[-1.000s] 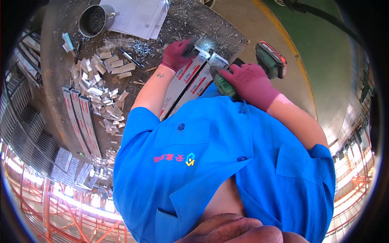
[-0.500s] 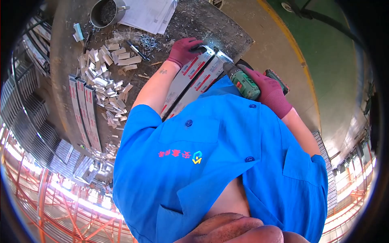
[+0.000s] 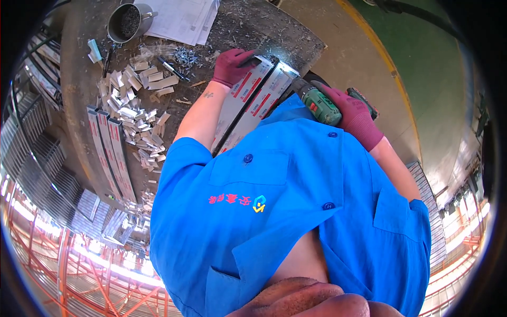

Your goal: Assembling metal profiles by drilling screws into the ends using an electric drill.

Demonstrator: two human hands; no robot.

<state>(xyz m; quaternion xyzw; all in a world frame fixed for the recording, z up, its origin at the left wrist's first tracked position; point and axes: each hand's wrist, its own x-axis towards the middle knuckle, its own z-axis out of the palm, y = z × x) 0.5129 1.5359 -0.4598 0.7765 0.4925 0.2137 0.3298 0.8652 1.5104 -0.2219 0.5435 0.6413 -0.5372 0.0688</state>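
Note:
In a maroon glove, my left hand grips the left edge of a long metal profile near its far end, fingers pressed together. The profile has a pale protective film with red marks. A second filmed profile lies beside it on the right, with a dark gap between them. Light falls on their far ends. My right hand, also gloved, is closed around a green and black cordless drill. Its nose points left toward the far right corner of the profiles. The drill's tip is hard to make out.
Many short cut metal pieces lie heaped on the dark worktable, left of my arm. Several filmed profiles rest farther left. A metal mug, papers, a pen and loose screws are at the back.
The view has shifted slightly, so the table things appear a little farther left. The drill has moved slightly right relative to the profiles. My left hand keeps its place on the profile.

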